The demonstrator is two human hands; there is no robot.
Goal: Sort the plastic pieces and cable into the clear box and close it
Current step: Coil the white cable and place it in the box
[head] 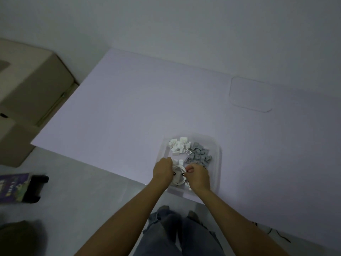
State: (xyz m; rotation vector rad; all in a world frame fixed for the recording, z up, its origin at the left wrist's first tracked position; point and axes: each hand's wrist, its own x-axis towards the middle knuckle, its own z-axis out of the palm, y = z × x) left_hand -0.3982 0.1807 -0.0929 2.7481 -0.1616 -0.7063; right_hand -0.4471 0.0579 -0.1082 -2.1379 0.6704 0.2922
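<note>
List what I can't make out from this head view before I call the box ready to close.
- Near part of the clear box: covered by the left hand and right hand.
- White cable: only partly visible between the hands; whether the fingers grip it is unclear.
- Grey pieces and white pieces: too small to count.
- Clear lid: only a faint outline.

One head-worn wide-angle view looks forward and steeply down from above the person's own forearms, which enter from the bottom edge. The counter [147, 100] fills the middle, running off at the right; the box [217, 156] sits near, low in the centre. Wall above, floor at left.
</note>
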